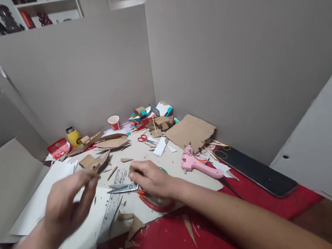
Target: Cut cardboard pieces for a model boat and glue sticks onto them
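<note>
Both my hands sit low in frame: my right hand (152,178), fingers curled, rests on the red-handled scissors (138,191) at centre, beside the ruler (113,200); my left hand (68,206) is blurred, fingertips pinched, grip unclear.

left hand (68,203) motion-blurred, scissors (142,192) handles hidden under right hand (152,178)

head view; tilted, down over table (267,201)

The right hand (152,178) reaches forward, fingers curled down, while the left hand (65,205) hovers raised, fingers pinched.
</note>
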Demonstrator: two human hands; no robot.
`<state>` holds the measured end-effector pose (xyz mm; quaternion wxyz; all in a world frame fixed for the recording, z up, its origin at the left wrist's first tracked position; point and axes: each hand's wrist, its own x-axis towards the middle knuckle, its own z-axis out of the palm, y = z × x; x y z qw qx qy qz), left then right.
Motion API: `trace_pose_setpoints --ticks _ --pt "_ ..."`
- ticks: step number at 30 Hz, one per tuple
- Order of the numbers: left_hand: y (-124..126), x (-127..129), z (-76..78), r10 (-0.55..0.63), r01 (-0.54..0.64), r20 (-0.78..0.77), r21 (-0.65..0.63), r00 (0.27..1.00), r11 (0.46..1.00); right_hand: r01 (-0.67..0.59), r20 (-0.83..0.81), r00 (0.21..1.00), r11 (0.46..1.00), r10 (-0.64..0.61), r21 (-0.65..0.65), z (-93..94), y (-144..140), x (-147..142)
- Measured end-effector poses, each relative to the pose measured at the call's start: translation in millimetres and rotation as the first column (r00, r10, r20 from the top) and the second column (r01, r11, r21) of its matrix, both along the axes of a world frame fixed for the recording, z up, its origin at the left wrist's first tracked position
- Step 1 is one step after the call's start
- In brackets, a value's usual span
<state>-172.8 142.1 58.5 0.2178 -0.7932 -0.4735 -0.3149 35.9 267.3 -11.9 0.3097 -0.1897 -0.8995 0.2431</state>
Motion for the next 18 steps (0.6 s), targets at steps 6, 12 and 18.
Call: trace_pose_setpoints --ticks 6,12,18 --pt "137.1 -22.6 7.5 0.331 -0.362 -0.151 -0.294 0.931 0.884 -0.169 0.06 0.984 0.983 0.165 0.066 -6.7 -40.2 6.2" --pt "248.6 -30.0 -2.6 0.43 -0.496 -0.254 -0.333 0.866 0.802 -0.101 -0.011 0.994 0.974 0.106 0.202 -20.9 -30.3 10.5" --pt "317.0 -34.1 -29.0 0.468 -0.554 -0.3 -0.376 0.831 0.743 -0.095 0.049 0.995 0.925 0.082 0.368 -40.3 -18.2 9.4"
